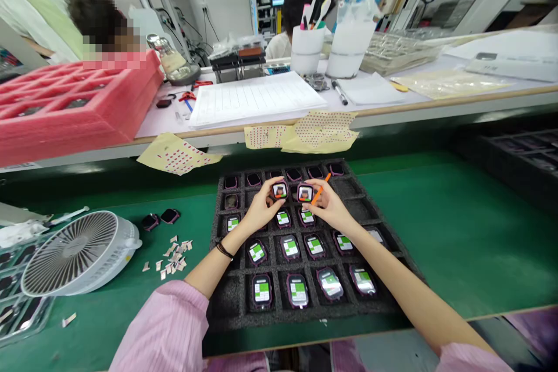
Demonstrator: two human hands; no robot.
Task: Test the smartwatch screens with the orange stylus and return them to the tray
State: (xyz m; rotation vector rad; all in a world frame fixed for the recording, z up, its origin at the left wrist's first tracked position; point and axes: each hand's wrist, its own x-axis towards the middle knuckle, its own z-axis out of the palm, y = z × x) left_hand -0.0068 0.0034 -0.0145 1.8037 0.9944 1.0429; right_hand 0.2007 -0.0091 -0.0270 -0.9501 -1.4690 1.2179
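Over the upper middle of a black foam tray point(224, 299), my left hand point(263, 204) is closed on a smartwatch case point(279, 190) with a lit picture on its screen. My right hand point(330, 203) pinches a second smartwatch case point(305, 192), lit with a similar picture, right beside the first. A thin orange stick point(323, 183) is also held between the right fingers. Below both hands, several watch cases with green-and-white screens, such as one watch point(262, 290) in front, lie in the tray's compartments. Dark-screened watches point(253, 179) sit in the back row.
A grey fan point(81, 253) stands at left, near small loose pieces point(174, 258) and two dark watches point(170, 216). A raised shelf point(392, 106) crosses behind the tray, bearing a pink foam tray point(131, 99), paper sheets point(257, 99) and white cups point(306, 49). Other people sit beyond.
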